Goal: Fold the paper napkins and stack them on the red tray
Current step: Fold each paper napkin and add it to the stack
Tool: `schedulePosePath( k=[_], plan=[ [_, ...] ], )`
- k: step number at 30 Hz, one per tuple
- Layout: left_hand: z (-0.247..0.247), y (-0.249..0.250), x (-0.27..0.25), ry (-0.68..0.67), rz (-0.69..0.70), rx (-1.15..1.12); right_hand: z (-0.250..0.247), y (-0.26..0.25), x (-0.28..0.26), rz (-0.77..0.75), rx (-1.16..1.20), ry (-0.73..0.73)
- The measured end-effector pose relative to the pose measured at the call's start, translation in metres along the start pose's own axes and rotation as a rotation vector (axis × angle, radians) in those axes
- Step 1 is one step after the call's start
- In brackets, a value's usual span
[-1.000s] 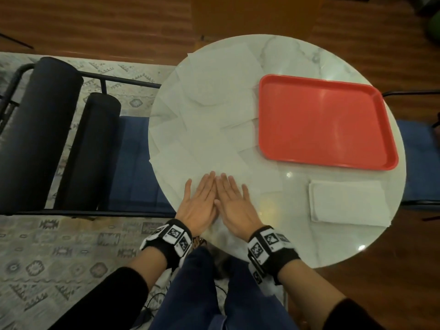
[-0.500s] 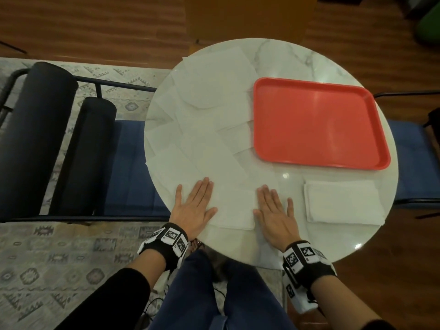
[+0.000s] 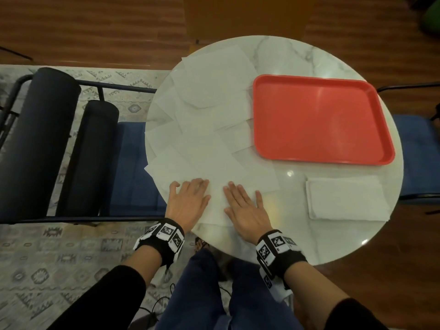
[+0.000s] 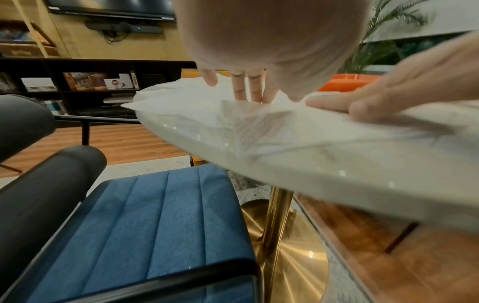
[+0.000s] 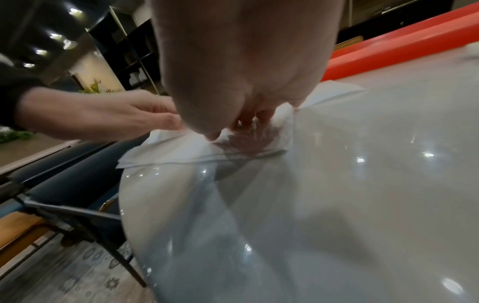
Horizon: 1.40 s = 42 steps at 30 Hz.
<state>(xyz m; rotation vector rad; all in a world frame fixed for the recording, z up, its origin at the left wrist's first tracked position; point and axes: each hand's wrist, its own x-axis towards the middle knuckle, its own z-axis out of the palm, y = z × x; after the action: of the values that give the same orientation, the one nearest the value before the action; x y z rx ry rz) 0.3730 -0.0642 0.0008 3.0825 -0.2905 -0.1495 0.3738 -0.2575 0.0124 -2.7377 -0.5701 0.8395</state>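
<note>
Several unfolded white napkins (image 3: pixel 209 110) overlap across the left half of the round marble table (image 3: pixel 297 234). The red tray (image 3: pixel 319 120) sits at the back right with nothing on it. A folded napkin (image 3: pixel 347 198) lies in front of the tray. My left hand (image 3: pixel 190 186) and right hand (image 3: pixel 238 189) both press flat, fingers straight, on one napkin (image 3: pixel 217 203) at the table's near edge. The wrist views show that napkin (image 4: pixel 181 102) (image 5: pixel 181 151) lying under the fingers, its left edge slightly raised.
A blue-seated chair (image 3: pixel 133 167) with black roll cushions (image 3: pixel 35 144) stands against the table's left side. Another blue chair (image 3: pixel 419 153) is at the right. My knees (image 3: pixel 204 294) are just under the near edge. A patterned rug (image 3: pixel 59 258) covers the floor on the left.
The hands, side by side a second ago, spread apart across the napkin. Since then the right hand has slid back left toward the left hand, which has stayed in place.
</note>
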Motion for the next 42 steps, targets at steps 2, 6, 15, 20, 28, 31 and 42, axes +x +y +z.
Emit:
schedulePosePath(
  k=[2,6,15,20,28,31,42],
  plan=[
    [-0.011,0.001,0.010,-0.023,-0.063,-0.033,0.001,0.001,-0.001,-0.015,0.013,0.005],
    [-0.031,0.001,0.036,-0.224,-0.134,-0.143,-0.004,-0.001,-0.002,-0.008,0.006,-0.002],
    [-0.106,0.027,0.051,-0.270,-0.004,-0.941,-0.074,0.036,-0.024,0.180,0.409,0.294],
    [-0.136,0.062,0.057,-0.187,-0.034,-1.108,-0.104,0.097,-0.069,0.198,1.251,0.406],
    [-0.127,0.128,0.077,-0.217,-0.073,-1.251,-0.111,0.180,-0.119,0.285,1.428,0.606],
    [-0.119,0.141,0.079,-0.218,-0.098,-1.248,-0.111,0.222,-0.130,0.372,1.367,0.628],
    [-0.069,0.075,-0.001,-0.087,-0.532,-1.053,-0.096,0.318,-0.126,0.587,0.929,0.521]
  ],
)
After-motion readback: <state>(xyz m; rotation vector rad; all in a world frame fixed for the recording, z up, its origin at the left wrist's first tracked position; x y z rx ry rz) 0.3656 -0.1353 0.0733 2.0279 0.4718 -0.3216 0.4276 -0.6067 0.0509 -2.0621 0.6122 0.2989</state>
